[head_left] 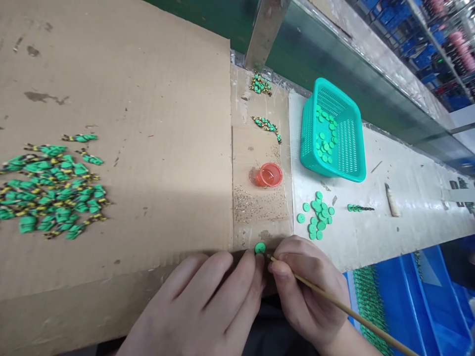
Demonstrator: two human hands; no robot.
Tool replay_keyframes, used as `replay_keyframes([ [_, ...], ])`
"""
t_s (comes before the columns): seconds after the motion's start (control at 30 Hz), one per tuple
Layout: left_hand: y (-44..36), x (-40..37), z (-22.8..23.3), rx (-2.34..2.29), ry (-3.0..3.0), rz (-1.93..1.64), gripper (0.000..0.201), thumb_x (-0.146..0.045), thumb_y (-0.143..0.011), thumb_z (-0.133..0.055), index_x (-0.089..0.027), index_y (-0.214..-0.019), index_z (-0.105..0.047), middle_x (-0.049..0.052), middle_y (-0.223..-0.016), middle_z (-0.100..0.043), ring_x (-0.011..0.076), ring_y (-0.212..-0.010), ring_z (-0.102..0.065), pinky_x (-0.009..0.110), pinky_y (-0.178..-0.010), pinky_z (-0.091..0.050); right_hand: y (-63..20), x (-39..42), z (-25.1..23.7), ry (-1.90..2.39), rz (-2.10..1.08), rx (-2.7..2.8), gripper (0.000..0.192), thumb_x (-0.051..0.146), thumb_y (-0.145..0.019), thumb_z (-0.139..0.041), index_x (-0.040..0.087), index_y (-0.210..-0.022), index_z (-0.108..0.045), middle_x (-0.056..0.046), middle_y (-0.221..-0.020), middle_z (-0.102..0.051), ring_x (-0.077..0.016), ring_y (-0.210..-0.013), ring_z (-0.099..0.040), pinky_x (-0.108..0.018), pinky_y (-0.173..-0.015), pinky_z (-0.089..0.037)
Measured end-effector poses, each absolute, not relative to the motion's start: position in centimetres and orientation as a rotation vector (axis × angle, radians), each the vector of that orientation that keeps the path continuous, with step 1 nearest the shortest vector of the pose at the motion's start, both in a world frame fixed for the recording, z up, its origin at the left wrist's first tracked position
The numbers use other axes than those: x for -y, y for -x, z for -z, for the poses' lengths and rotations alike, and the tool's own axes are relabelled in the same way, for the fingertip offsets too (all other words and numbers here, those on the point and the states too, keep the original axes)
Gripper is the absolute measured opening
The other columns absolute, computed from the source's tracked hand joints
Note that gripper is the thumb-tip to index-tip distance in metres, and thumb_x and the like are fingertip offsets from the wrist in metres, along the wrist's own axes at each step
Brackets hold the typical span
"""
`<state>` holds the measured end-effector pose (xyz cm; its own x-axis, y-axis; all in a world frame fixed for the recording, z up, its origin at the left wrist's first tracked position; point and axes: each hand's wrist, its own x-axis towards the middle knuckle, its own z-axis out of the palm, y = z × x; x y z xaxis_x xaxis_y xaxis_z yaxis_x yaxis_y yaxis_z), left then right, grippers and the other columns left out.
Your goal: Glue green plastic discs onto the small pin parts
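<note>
My left hand (pixel 208 306) rests at the cardboard's front edge and pinches a small green disc (pixel 260 247) between its fingertips. My right hand (pixel 308 291) sits beside it, gripping a thin wooden stick (pixel 349 311) whose tip points at the disc. A loose pile of green discs (pixel 317 216) lies on the white surface just beyond my right hand. A teal basket (pixel 349 143) further back holds several more discs. A small orange cup (pixel 269 175) stands on the cardboard, with tiny gold beads (pixel 256 202) scattered in front of it.
A big heap of finished green and yellow pieces (pixel 52 190) lies at the left on the cardboard sheet (pixel 148 123). Smaller clusters (pixel 267 126) lie behind the cup. A blue bin (pixel 404 291) with strung green pieces sits at lower right. A green conveyor (pixel 334 54) runs behind.
</note>
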<state>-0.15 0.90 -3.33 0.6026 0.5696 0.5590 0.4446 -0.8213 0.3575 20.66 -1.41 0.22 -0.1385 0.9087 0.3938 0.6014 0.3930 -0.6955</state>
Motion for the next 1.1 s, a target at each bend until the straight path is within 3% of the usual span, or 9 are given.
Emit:
replay_keyframes([
  [0.4,-0.1,-1.3,2.9,-0.860,-2.667,-1.016,0.029,-0.014,-0.113,-0.052,-0.011,-0.116,-0.081,0.011,-0.123,-0.078,0.0309,-0.102,-0.064,0.051,-0.085,-0.044,-20.7,1.8,0.1,1.267,-0.485,1.684,0.027,-0.006,-0.100,-0.059,0.018,-0.111,-0.066,-0.002,-0.087,-0.071,-0.0165,-0.074,-0.068,-0.034,-0.066,-0.061],
  [0.67,0.0,-1.2,4.0,-0.811,-2.702,-1.058,0.017,-0.012,-0.106,-0.064,-0.013,-0.111,-0.080,0.010,-0.126,-0.079,0.0297,-0.100,-0.066,0.051,-0.088,-0.045,-21.7,-2.8,-2.8,1.429,-0.274,1.519,0.013,0.010,-0.105,-0.071,0.022,-0.104,-0.073,-0.001,-0.088,-0.076,-0.0174,-0.077,-0.075,-0.034,-0.072,-0.062],
  [0.73,0.1,-1.3,4.1,-0.809,-2.690,-1.083,0.017,-0.011,-0.105,-0.065,-0.012,-0.113,-0.080,0.011,-0.128,-0.079,0.0307,-0.101,-0.066,0.052,-0.089,-0.045,-22.0,-5.0,-3.1,1.467,-0.238,1.534,0.009,0.017,-0.107,-0.074,0.024,-0.100,-0.073,0.000,-0.086,-0.075,-0.0166,-0.074,-0.074,-0.032,-0.069,-0.060],
  [0.9,0.0,-1.6,4.1,-0.784,-2.690,-1.124,0.018,-0.009,-0.106,-0.063,-0.010,-0.113,-0.080,0.012,-0.126,-0.080,0.0305,-0.100,-0.065,0.051,-0.088,-0.043,-21.9,-8.9,-2.7,1.424,-0.163,1.693,0.024,0.018,-0.107,-0.072,0.022,-0.084,-0.066,0.005,-0.075,-0.066,-0.0110,-0.062,-0.062,-0.025,-0.060,-0.053],
  [1.1,-0.2,-1.6,4.5,-0.814,-2.688,-1.172,0.013,-0.011,-0.105,-0.067,-0.011,-0.109,-0.080,0.011,-0.123,-0.080,0.0285,-0.098,-0.065,0.050,-0.086,-0.043,-21.7,-9.6,-2.1,1.441,-0.128,1.774,0.026,0.017,-0.107,-0.069,0.022,-0.082,-0.064,0.004,-0.075,-0.065,-0.0108,-0.063,-0.059,-0.024,-0.061,-0.051],
])
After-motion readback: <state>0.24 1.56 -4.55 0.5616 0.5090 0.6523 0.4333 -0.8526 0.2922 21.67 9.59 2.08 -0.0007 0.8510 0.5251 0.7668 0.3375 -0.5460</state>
